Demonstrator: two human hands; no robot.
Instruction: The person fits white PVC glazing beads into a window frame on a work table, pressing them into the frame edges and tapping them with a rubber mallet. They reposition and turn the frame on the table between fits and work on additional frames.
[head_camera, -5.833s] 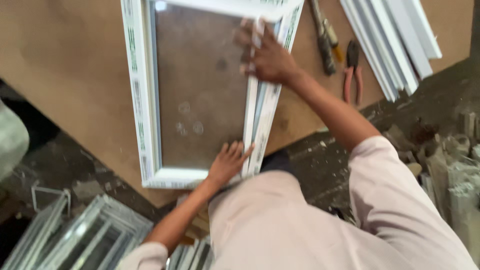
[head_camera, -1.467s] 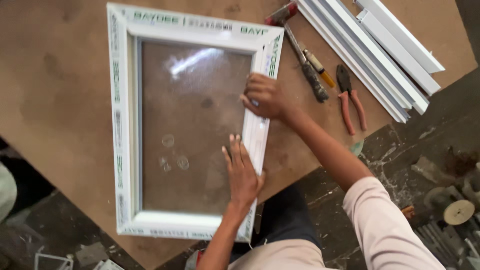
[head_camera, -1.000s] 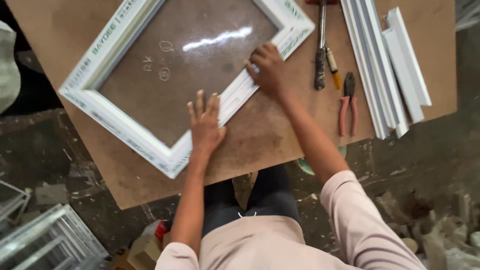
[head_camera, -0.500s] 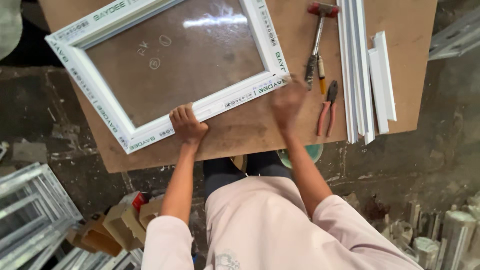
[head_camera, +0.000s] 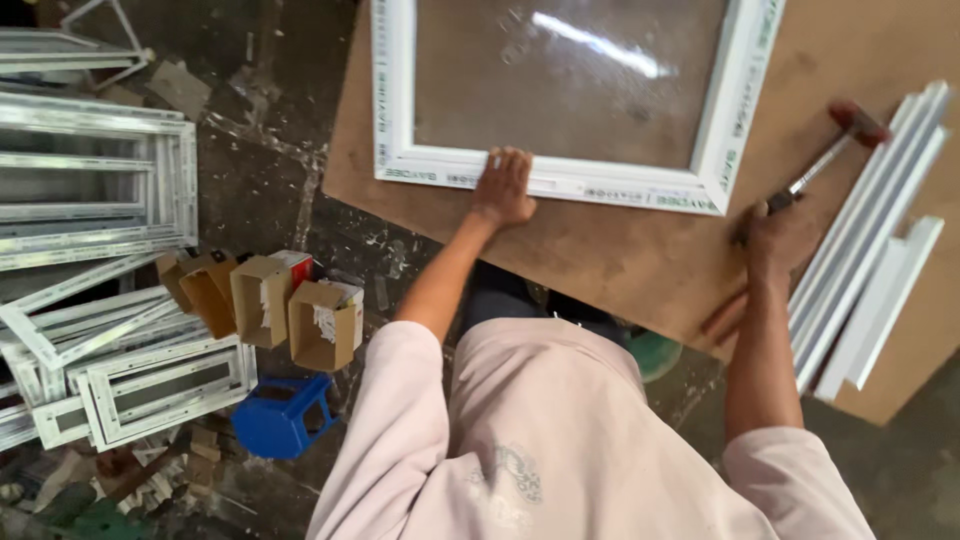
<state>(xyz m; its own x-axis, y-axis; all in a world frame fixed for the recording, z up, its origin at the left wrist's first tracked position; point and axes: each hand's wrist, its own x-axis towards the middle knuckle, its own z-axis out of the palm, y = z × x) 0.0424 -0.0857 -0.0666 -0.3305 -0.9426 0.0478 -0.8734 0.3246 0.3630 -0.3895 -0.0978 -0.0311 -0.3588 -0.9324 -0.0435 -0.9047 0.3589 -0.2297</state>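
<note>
The brown worktop (head_camera: 640, 260) carries a white glazed window frame (head_camera: 560, 180), which now lies square to the person where half a second ago it sat skewed. The left hand (head_camera: 503, 188) rests flat, fingers together, on the frame's near rail. The right hand (head_camera: 775, 235), which was hovering loose, has closed around the handle of a hammer (head_camera: 825, 165) lying just beside the frame's corner. White profile strips (head_camera: 870, 270) crowd the right edge. On the floor are stacked frames (head_camera: 100, 300), cardboard boxes (head_camera: 270, 305) and a blue stool (head_camera: 280, 415).
</note>
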